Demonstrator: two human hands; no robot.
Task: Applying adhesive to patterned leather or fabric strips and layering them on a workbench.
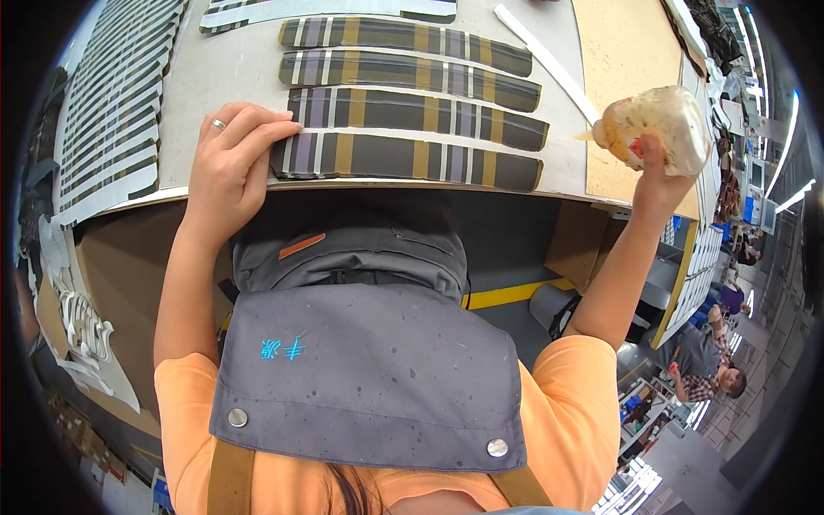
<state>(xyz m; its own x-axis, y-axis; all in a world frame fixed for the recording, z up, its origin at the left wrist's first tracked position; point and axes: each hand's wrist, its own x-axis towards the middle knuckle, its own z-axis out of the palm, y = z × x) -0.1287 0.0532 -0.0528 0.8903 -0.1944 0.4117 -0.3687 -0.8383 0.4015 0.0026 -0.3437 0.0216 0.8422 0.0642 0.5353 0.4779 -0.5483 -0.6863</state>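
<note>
Several curved plaid strips [429, 117] in black, gold, lilac and white lie one below another on the pale worktable [223, 51]. At their left ends rests my left hand [232, 159], a ring on one finger. Its index and middle fingers stretch out to touch the ends of the lower strips, with nothing gripped. Off the strips' right ends, my right hand [659, 176] is wrapped round a cloudy, stained squeeze bottle [665, 129] holding yellowish residue. The bottle is tipped sideways above the table, its thin nozzle pointing left toward the strips.
A narrow white strip [545, 64] lies slanted beyond the plaid pieces, beside a tan board [622, 51]. Many striped pieces [120, 103] are laid in rows at the left. White scraps [86, 330] hang at lower left. Another person [708, 369] is at far right.
</note>
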